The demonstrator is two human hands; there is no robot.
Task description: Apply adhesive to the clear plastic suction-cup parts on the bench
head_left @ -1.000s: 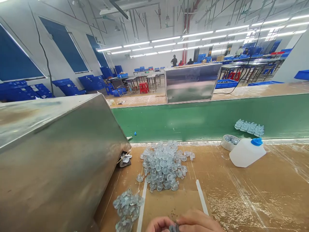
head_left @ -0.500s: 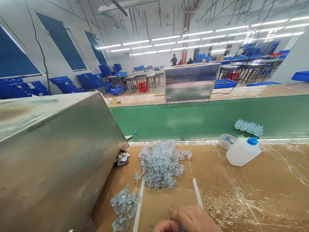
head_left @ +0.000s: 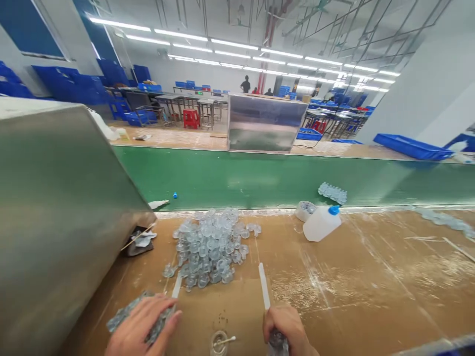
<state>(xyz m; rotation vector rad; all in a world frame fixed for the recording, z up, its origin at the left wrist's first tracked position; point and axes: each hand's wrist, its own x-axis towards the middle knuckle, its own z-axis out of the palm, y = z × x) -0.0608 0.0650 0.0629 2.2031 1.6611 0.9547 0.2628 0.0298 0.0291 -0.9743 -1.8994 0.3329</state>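
Observation:
My left hand (head_left: 146, 321) is curled over the small group of clear plastic parts (head_left: 124, 314) at the lower left. Some of them show between its thumb and fingers. In my right hand (head_left: 287, 324), closed beside the right tape strip (head_left: 264, 286), are more clear plastic parts (head_left: 277, 341), partly hidden by the fingers. Between my hands, a small round clear dish (head_left: 215, 350) sits on the cardboard with a cotton swab (head_left: 229, 339) across it. Beyond them lies a large heap of clear plastic parts (head_left: 210, 244).
A metal box (head_left: 63, 212) takes up the left side. A dark cloth (head_left: 139, 242) lies against it. A white bottle with a blue cap (head_left: 321, 225) and a tape roll (head_left: 305, 211) stand at the right. Behind runs a green belt (head_left: 237, 178), carrying a row of clear parts (head_left: 333, 192).
The view has swung to the right. My hands, close together at the bottom before, are now apart: left over the small group, right by the tape strip. The dish and swab have come into view.

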